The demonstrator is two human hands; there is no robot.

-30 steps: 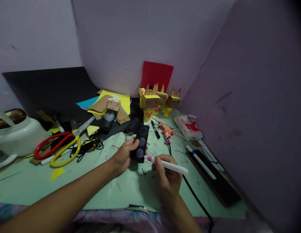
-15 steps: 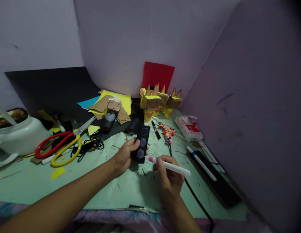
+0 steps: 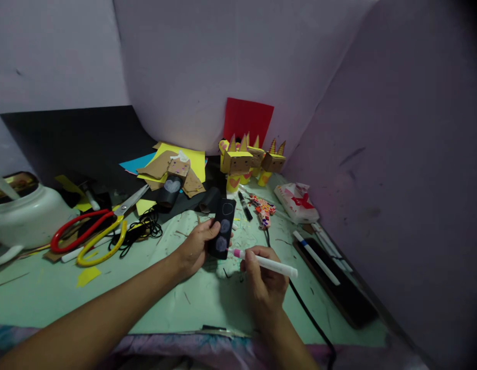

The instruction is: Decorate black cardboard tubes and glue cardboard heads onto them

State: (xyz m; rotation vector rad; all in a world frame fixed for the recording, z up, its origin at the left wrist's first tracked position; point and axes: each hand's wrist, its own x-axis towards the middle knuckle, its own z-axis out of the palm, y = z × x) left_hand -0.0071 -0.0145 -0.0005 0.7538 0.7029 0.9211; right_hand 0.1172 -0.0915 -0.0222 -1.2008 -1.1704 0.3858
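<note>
My left hand [image 3: 198, 246] grips a black paper strip [image 3: 226, 218] from its left side, thumb across the front. Down the strip run three round drawings: an outlined one at the top and two filled with pale purple. Between the fingers of my right hand [image 3: 266, 277] lies a white marker [image 3: 277, 265] with a pink end, whose tip meets or nearly meets the strip's lower right edge. Behind the strip, a small cardboard-headed figure [image 3: 174, 174] with a black body and a pale heart rests among paper scraps.
Large red-and-yellow scissors [image 3: 117, 218] lie left, beside tangled black cord [image 3: 146, 226] and a white pot [image 3: 26, 216]. Yellow cardboard figures [image 3: 238, 164] stand at the back. To the right are a colourful glue gun [image 3: 263, 208], a white packet [image 3: 298, 200] and a phone-like black slab [image 3: 354, 303] bearing another marker.
The whole view has shifted slightly, so things appear a little further left. Both hands keep their holds, and the marker tip stays at the strip's lower edge.
</note>
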